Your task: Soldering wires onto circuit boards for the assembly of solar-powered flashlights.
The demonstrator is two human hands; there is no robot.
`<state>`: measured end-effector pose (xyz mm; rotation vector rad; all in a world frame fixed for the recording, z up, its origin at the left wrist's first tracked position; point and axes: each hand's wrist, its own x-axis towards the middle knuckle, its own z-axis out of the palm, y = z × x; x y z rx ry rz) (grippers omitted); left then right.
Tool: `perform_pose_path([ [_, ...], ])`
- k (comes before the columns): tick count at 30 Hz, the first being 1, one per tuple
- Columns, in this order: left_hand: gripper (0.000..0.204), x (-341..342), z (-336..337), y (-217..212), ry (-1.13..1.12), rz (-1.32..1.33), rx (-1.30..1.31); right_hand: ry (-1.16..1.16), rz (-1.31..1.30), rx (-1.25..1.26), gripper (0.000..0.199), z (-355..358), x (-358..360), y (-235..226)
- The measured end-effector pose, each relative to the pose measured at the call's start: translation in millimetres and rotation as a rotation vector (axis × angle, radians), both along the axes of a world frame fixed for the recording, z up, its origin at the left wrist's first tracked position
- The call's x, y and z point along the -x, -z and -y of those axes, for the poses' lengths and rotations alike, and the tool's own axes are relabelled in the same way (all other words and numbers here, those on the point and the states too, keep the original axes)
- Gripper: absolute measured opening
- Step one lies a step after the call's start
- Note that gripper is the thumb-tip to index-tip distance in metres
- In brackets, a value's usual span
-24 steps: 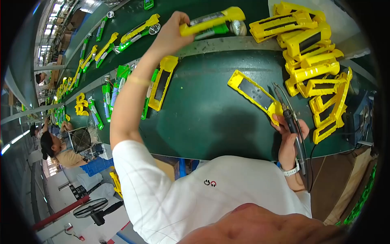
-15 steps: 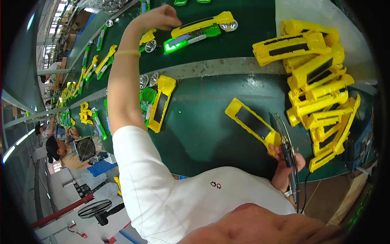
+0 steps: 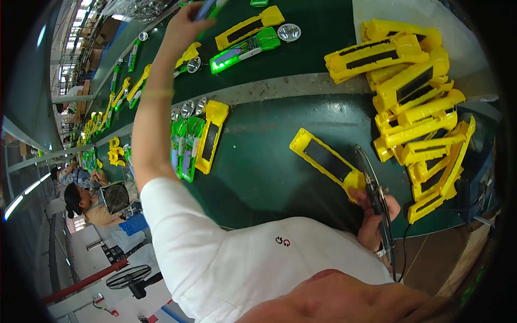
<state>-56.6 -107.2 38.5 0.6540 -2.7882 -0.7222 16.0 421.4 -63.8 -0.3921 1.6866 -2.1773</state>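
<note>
My left hand [image 3: 186, 24] is stretched far out over the upper green belt [image 3: 312, 32], its fingers on a blue-green part [image 3: 209, 7] at the picture's top edge; whether it grips the part is unclear. A yellow and green lamp housing pair [image 3: 247, 37] with a silver reflector [image 3: 289, 32] lies on that belt just right of the hand. My right hand [image 3: 377, 220] holds a soldering iron [image 3: 374, 185] upright at the near edge of the table. Its tip points up beside a yellow housing with a dark panel [image 3: 328, 161].
A heap of yellow housings [image 3: 414, 107] fills the right side. Green and yellow housings [image 3: 194, 145] and round reflectors [image 3: 188, 107] lie beside my left arm. More parts run along the belt to the far left. Other people [image 3: 81, 199] and a small fan [image 3: 116, 196] are at lower left.
My left hand has set the yellow and green housing pair down on the upper belt and moved on leftward and farther out. The right hand keeps the soldering iron still.
</note>
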Motion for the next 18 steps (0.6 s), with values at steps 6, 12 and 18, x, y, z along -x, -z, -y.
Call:
perform_pose_path([
  [6, 0.057, -138, -197, 8, 0.804, 0.100, -0.269, -0.141, 0.012, 0.032, 0.037, 3, 9, -10],
  [12, 0.051, -182, -257, 48, 0.663, -0.051, -0.042, -0.152, -0.159, -0.008, 0.044, 6, 15, -17],
  [18, 0.052, -205, -271, 46, 0.520, -0.215, 0.316, 0.220, -0.172, 0.310, 0.043, -19, 13, -14],
])
